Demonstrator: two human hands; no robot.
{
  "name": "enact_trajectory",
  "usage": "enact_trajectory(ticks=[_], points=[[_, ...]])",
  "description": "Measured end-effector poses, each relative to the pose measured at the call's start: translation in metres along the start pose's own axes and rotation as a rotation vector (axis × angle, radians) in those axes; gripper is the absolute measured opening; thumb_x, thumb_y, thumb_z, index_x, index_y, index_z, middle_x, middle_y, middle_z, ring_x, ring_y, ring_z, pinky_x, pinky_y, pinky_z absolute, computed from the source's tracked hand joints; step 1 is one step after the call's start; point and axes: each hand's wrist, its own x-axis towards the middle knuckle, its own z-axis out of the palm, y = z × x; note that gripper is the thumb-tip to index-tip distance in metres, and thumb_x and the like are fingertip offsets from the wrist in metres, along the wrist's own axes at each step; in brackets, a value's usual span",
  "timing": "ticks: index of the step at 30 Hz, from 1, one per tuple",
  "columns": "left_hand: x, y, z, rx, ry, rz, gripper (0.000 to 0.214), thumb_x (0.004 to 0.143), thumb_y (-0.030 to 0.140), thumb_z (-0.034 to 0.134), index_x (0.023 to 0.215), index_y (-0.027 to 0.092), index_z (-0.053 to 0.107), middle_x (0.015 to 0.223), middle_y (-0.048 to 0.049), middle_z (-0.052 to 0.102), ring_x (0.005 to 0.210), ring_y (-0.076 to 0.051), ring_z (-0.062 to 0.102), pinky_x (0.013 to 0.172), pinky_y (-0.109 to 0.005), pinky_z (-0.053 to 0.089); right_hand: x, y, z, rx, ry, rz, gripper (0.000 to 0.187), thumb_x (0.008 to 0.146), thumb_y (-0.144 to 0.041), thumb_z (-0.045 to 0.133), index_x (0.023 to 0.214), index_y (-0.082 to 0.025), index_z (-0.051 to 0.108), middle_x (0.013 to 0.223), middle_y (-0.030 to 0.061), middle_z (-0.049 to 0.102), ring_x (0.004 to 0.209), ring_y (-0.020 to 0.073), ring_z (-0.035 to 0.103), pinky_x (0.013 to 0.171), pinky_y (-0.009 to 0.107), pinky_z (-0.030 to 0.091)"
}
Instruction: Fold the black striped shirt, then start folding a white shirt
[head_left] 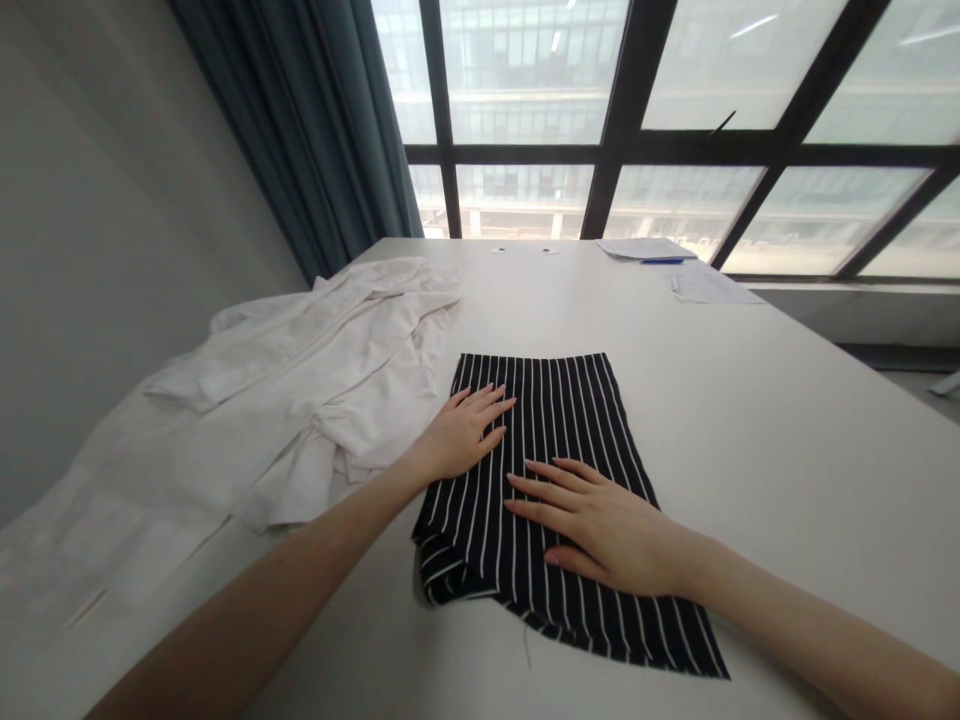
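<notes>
A folded black cloth with thin white stripes (559, 410) lies flat on the white table (787, 440) in front of me. My left hand (461, 432) rests palm down on the cloth's left edge, fingers stretched out and pointing right. My right hand (596, 525) lies flat on the cloth's middle, fingers spread and pointing left. Neither hand holds anything. The cloth's near left corner is bunched into a few layers.
A rumpled white garment (300, 380) covers the table's left side, touching the striped cloth's left edge. At the far end lie sheets of paper (645, 248), a blue pen (661, 261) and another paper (709, 288). Behind stand large windows and a dark curtain (315, 130).
</notes>
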Motion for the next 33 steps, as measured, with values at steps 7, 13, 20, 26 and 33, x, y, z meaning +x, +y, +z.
enact_trajectory(ticks=[7,13,20,26,33], points=[[0.0,0.0,0.0,-0.003,0.005,0.001,0.048,0.098,0.034,0.036,0.145,0.025,0.041,0.155,-0.0047,0.036,0.145,-0.021,0.03,0.118,-0.046,0.022,-0.003,-0.008,0.002,0.046,-0.036,-0.061,0.059,0.099,-0.048,0.042,0.153,-0.028,0.029,0.158,0.0038,0.03,0.147,0.0255,0.021,0.12,0.052,0.014],[0.0,-0.001,0.001,-0.004,0.01,0.005,0.047,0.099,0.034,0.036,0.145,0.026,0.041,0.155,-0.0047,0.036,0.144,-0.021,0.03,0.118,-0.045,0.022,-0.003,-0.012,0.004,0.088,-0.058,-0.111,0.065,0.097,-0.053,0.043,0.154,-0.027,0.027,0.157,0.0058,0.031,0.147,0.026,0.02,0.12,0.052,0.01],[0.0,-0.001,0.0,-0.006,0.004,0.005,0.048,0.099,0.034,0.036,0.146,0.025,0.041,0.156,-0.0044,0.035,0.145,-0.021,0.029,0.118,-0.045,0.022,-0.002,-0.015,-0.002,0.163,-0.084,-0.147,0.064,0.095,-0.052,0.047,0.152,-0.025,0.033,0.156,0.0062,0.033,0.147,0.0259,0.022,0.12,0.053,0.011],[0.0,-0.001,0.001,-0.005,0.0,0.005,0.048,0.099,0.034,0.036,0.146,0.026,0.04,0.156,-0.0048,0.035,0.145,-0.021,0.03,0.118,-0.046,0.022,-0.002,-0.01,-0.015,0.425,0.019,-0.086,0.039,0.101,-0.038,0.043,0.137,-0.026,0.055,0.138,0.003,0.059,0.135,0.0173,0.045,0.118,0.042,0.025],[-0.001,-0.001,0.001,-0.003,-0.003,0.002,0.048,0.099,0.034,0.037,0.146,0.024,0.041,0.156,-0.0051,0.034,0.145,-0.022,0.029,0.118,-0.046,0.022,-0.001,0.02,-0.005,0.176,0.342,0.179,0.036,0.102,-0.032,0.038,0.127,-0.023,0.062,0.132,0.0045,0.063,0.135,0.0203,0.045,0.113,0.047,0.035]])
